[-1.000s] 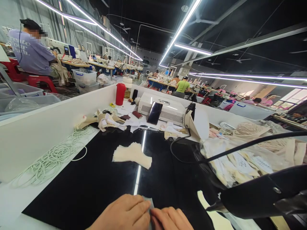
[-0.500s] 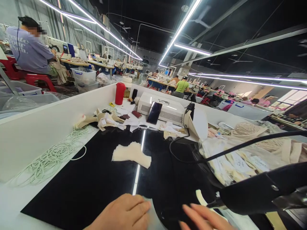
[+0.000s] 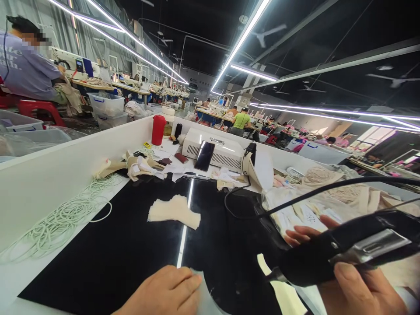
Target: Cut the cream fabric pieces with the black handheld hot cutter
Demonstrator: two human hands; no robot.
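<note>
My left hand (image 3: 167,289) lies at the front of the black board, fingers together and bent over the edge of a translucent whitish sheet (image 3: 207,292); its fingertips are partly hidden. On the right, my right hand (image 3: 357,284) is closed around a black corded hand-held tool (image 3: 315,258). The tool's metal tip (image 3: 276,275) points left, near a narrow cream fabric strip (image 3: 284,294). Farther up the board, a cream fabric piece (image 3: 175,211) with a wavy outline lies flat, apart from both hands.
The black board (image 3: 108,249) fills the work surface. Green cord (image 3: 62,218) is heaped at left. At the back stand a red bottle (image 3: 158,130), a phone (image 3: 204,156) and a vented white box (image 3: 226,151). Bagged pieces (image 3: 295,212) lie right; the tool's black cable (image 3: 295,201) crosses there.
My right hand has moved right from the board's front and taken hold of the black corded tool. My left hand stays on the translucent sheet. The view has turned slightly right.
</note>
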